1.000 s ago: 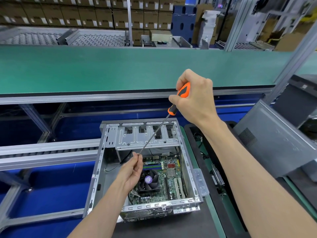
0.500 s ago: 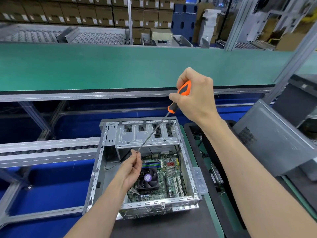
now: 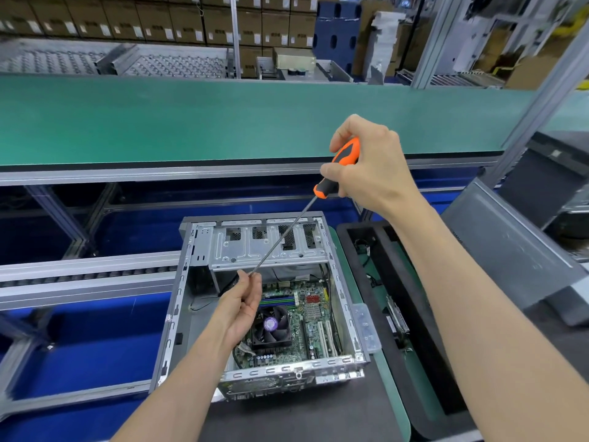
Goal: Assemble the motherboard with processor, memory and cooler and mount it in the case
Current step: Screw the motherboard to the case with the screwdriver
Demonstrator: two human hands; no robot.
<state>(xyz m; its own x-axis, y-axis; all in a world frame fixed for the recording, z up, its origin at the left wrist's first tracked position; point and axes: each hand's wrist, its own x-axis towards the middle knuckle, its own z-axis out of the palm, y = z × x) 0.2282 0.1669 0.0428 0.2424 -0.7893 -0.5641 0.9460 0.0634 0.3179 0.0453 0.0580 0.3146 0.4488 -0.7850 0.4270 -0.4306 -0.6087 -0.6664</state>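
Observation:
An open grey computer case (image 3: 173,314) lies on the bench below me. Inside it sits the green motherboard (image 3: 306,317) with a black cooler fan (image 3: 271,327) and memory sticks (image 3: 277,302). My right hand (image 3: 371,167) grips the orange-and-black handle of a long screwdriver (image 3: 287,232) above the case's far end. The shaft slants down and left over the silver drive cage (image 3: 267,247). My left hand (image 3: 242,306) pinches the shaft's tip above the board; what the tip carries is hidden by the fingers.
A green conveyor belt (image 3: 223,119) runs across behind the case. A black foam tray (image 3: 398,301) with parts lies to the right, and a grey side panel (image 3: 510,250) leans beyond it. Blue floor and metal rails (image 3: 86,275) are on the left.
Both hands and the screwdriver have held almost the same pose; the left hand and the tip shifted slightly to the left over the board.

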